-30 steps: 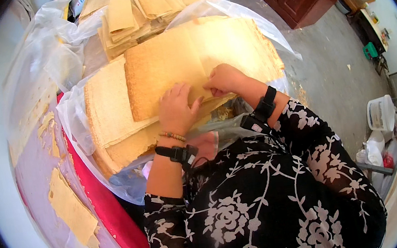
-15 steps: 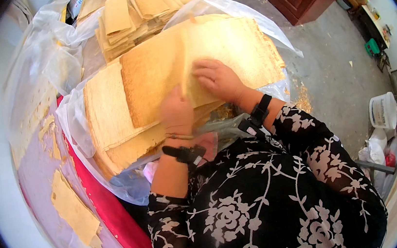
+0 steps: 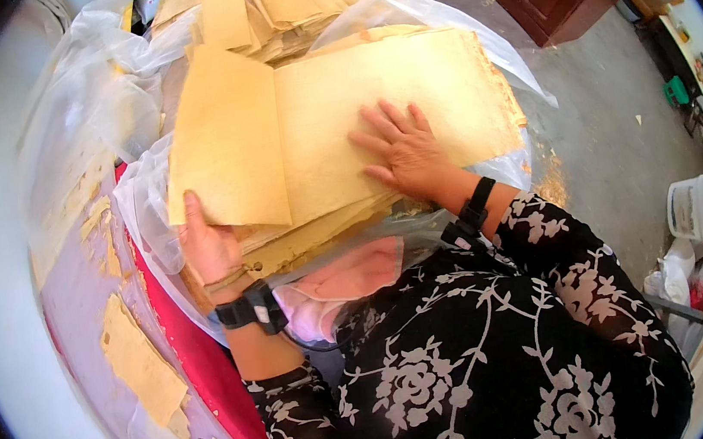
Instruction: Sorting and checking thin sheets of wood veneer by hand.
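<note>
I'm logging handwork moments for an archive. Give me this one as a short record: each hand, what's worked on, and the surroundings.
Left hand: the left hand grips the near left corner of a yellow sheet, thumb on top
Right hand: the right hand lies palm down, fingers spread, right of the sheet's long straight line
Line: fold or edge, cannot tell
Underneath: stack of sheets
Beyond: pile of smaller sheets
Far left: crumpled clear plastic
Far right: white bucket
</note>
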{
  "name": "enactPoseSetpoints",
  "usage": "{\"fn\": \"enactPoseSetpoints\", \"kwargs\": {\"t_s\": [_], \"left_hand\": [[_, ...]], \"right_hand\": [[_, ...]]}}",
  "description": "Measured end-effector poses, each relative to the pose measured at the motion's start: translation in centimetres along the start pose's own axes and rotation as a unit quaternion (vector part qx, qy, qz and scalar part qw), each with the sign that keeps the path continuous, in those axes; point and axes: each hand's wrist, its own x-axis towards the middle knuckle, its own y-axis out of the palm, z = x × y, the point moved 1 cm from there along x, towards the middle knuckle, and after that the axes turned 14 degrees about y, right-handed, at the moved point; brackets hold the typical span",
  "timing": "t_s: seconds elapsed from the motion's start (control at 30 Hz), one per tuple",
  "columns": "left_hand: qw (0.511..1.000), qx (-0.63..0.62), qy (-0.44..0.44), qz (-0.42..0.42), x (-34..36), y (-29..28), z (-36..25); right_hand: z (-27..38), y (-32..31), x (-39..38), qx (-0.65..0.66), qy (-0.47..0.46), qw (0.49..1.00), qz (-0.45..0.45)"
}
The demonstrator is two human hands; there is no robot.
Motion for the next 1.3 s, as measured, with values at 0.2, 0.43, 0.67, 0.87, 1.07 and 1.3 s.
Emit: {"fn": "enactPoseSetpoints", "kwargs": {"t_s": [0.2,0.43,0.67,0.87,1.07,1.3], "left_hand": [[0.991,-0.036,0.034,-0.125,3.5,-8.8,-8.4],[0.877,0.319,0.335,-0.133,5.7,-12.0,-20.2],[0.6,0.558,0.534,0.209,-2.6,8.1,-11.5],[0.643,0.498,0.414,0.408,-11.6,14.2,1.2],[0.7,0.411,0.351,0.466,-12.1,10.7,-0.1],[0.61,0.778,0.107,0.11,-5.1,-0.3,0.0]], "right_hand": [[0.9,-0.5,0.1,-0.008,-0.007,1.0,0.016],[0.6,-0.7,0.1,-0.011,0.004,1.0,0.013],[-0.1,-3.7,0.7,0.517,0.225,0.797,0.214],[-0.6,-6.1,-0.2,0.786,0.292,0.447,0.311],[-9.9,-2.3,0.4,0.586,0.374,0.677,0.241],[-4.2,-7.3,5.0,0.039,0.199,0.978,-0.058]]}}
